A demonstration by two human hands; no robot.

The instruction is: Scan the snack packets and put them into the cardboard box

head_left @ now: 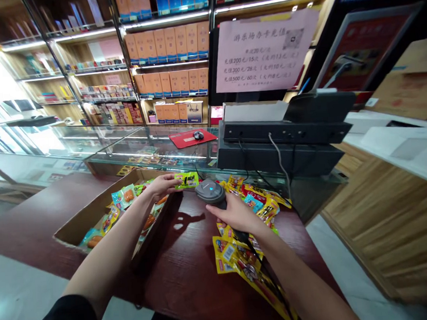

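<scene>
Head view | our left hand [163,185] pinches one green packet [187,180]; our right hand [239,212] grips one scanner [210,190] just beside it | tip: we'd keep the packet flat, printed code facing the scanner | one carton [93,212] under our left forearm, one pile of packets [268,209] around our right, too overlapped to count tbh
</scene>
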